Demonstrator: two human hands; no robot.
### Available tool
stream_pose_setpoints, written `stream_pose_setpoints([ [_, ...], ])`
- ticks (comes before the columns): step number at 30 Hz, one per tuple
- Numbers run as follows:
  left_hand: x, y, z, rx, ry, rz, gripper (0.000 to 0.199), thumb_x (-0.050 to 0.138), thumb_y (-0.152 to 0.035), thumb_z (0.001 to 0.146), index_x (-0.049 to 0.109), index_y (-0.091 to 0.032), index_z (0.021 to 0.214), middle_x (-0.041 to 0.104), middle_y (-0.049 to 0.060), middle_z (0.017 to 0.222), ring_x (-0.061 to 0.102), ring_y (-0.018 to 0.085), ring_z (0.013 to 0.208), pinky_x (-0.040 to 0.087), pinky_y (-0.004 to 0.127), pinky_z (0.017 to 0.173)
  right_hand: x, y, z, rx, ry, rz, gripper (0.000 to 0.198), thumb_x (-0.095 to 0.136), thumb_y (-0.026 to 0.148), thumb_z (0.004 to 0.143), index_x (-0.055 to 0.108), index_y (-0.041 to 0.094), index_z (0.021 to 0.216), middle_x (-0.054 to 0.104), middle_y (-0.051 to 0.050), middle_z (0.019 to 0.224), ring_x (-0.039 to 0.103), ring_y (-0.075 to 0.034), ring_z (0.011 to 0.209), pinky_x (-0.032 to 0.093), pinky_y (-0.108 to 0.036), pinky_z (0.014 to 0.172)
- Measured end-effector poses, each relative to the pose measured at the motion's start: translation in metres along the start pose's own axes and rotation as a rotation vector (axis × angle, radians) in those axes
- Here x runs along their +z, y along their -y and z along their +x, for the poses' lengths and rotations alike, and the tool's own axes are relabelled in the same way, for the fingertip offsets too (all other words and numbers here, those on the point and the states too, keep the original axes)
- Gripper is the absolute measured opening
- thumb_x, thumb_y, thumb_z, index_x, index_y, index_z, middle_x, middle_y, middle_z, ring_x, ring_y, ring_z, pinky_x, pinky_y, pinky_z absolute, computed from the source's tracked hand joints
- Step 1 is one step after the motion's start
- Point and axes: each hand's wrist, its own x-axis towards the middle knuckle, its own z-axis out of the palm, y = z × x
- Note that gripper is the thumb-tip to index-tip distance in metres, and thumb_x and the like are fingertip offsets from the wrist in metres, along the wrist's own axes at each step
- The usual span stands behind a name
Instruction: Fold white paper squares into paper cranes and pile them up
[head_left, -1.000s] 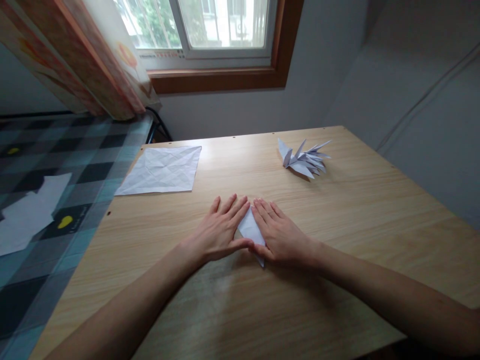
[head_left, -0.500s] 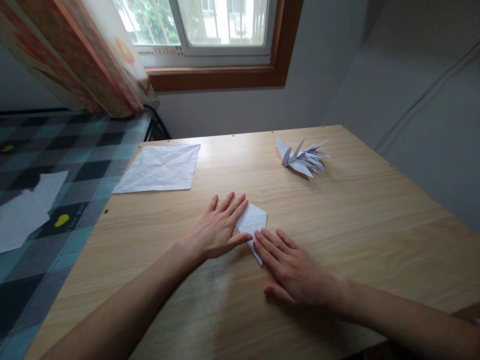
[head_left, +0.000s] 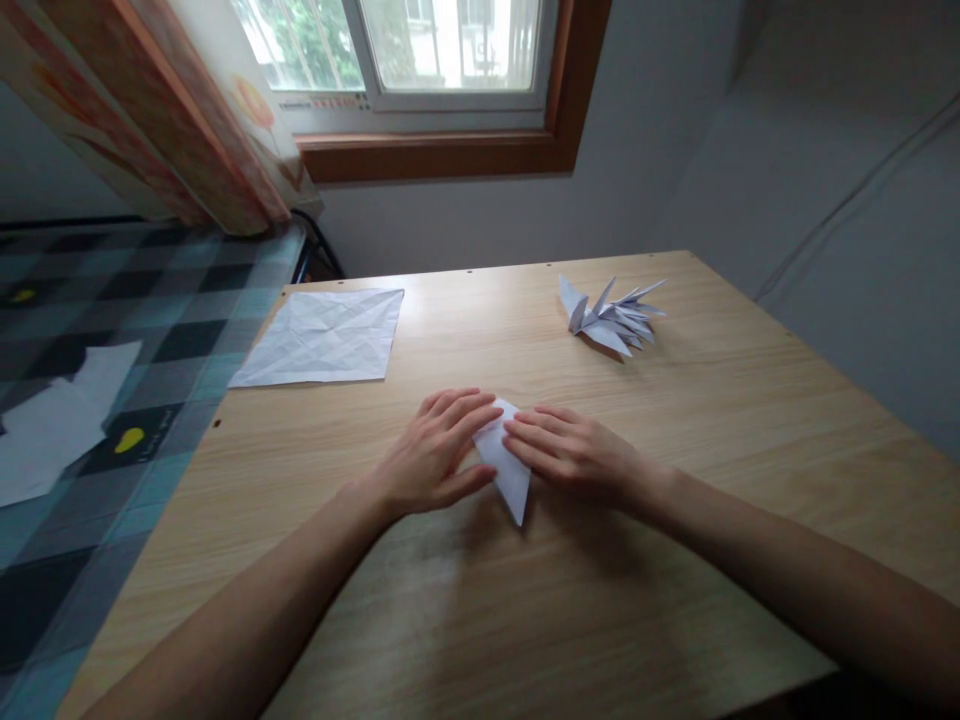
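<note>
A small folded piece of white paper (head_left: 512, 488) lies on the wooden table, one sharp point aimed toward me. My left hand (head_left: 439, 450) rests at its left edge, fingertips touching the upper part and thumb at the lower left side; the fingers are stretched out. From the right, my right hand (head_left: 581, 452) lays its extended fingers over the paper's right side and middle. Both hands are open and press rather than grip. Part of the paper is hidden under the fingers.
A creased white sheet (head_left: 322, 337) lies at the table's back left. Several pointed folded paper pieces (head_left: 615, 318) sit clustered at the back right. Left of the wooden table (head_left: 750, 430), a checkered cloth (head_left: 195, 340) carries more white paper (head_left: 60, 420). A window (head_left: 450, 50) is behind.
My right hand has moved up and further over the paper. The paper's right side now looks folded inward, giving a narrower shape. My left hand's fingers have drawn slightly closer together.
</note>
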Motion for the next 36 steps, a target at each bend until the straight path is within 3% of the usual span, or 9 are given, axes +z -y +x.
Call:
stream_pose_setpoints([
  [6,0.000,0.001,0.001,0.030,-0.053,-0.062,0.036,0.050,-0.014,0.083,0.057,-0.018,0.117,0.070,0.008,0.110,0.063,0.023,0.105,0.047,0.039,0.095,0.008,-0.010,0.006,0.139,-0.017,0.211,0.033,0.049,0.005,0.087,0.066,0.009,0.115,0.071,-0.016,0.118,0.067,-0.025,0.107,0.057,-0.042,0.092],
  [11,0.001,0.003,0.003,0.021,-0.096,-0.055,0.026,0.052,-0.015,0.085,0.060,-0.017,0.110,0.072,0.007,0.100,0.067,0.021,0.095,0.050,0.037,0.087,0.008,-0.016,0.004,0.222,-0.013,0.426,0.043,0.054,0.007,0.077,0.064,0.011,0.118,0.070,-0.015,0.120,0.065,-0.026,0.110,0.054,-0.043,0.097],
  [17,0.002,0.005,0.003,-0.035,-0.156,-0.081,0.017,0.051,-0.015,0.090,0.064,-0.018,0.101,0.074,0.006,0.092,0.069,0.019,0.087,0.053,0.034,0.080,0.011,-0.018,0.005,0.351,-0.060,0.561,0.033,0.057,0.015,0.084,0.065,0.016,0.115,0.073,-0.012,0.109,0.067,-0.025,0.101,0.055,-0.041,0.091],
  [23,0.004,0.005,0.003,-0.060,-0.225,-0.107,0.028,0.051,-0.008,0.082,0.065,-0.017,0.104,0.075,0.006,0.093,0.069,0.020,0.086,0.054,0.034,0.078,0.013,-0.020,0.003,0.341,-0.067,0.614,0.043,0.056,0.007,0.072,0.066,0.016,0.113,0.073,-0.012,0.109,0.067,-0.025,0.102,0.054,-0.041,0.091],
  [26,0.002,0.005,0.002,-0.058,-0.207,-0.106,0.029,0.055,-0.010,0.078,0.065,-0.017,0.105,0.075,0.006,0.094,0.069,0.021,0.087,0.055,0.036,0.079,0.014,-0.020,0.003,0.367,-0.092,0.600,0.031,0.056,0.010,0.081,0.068,0.016,0.109,0.074,-0.011,0.106,0.068,-0.024,0.099,0.055,-0.040,0.089],
  [30,0.002,0.004,0.003,-0.093,-0.213,-0.108,0.018,0.057,-0.016,0.085,0.066,-0.018,0.100,0.075,0.005,0.093,0.069,0.020,0.087,0.054,0.033,0.078,0.015,-0.018,0.007,0.432,-0.131,0.610,0.022,0.052,0.013,0.091,0.069,0.018,0.104,0.076,-0.009,0.101,0.069,-0.022,0.095,0.054,-0.036,0.086],
  [36,0.004,0.001,0.005,-0.190,-0.218,-0.070,0.018,0.052,-0.021,0.094,0.065,-0.018,0.105,0.071,0.004,0.086,0.066,0.018,0.080,0.052,0.032,0.076,0.015,-0.017,0.018,0.630,-0.129,0.567,0.020,0.052,0.013,0.093,0.069,0.018,0.101,0.074,-0.007,0.090,0.067,-0.021,0.085,0.052,-0.033,0.080],
])
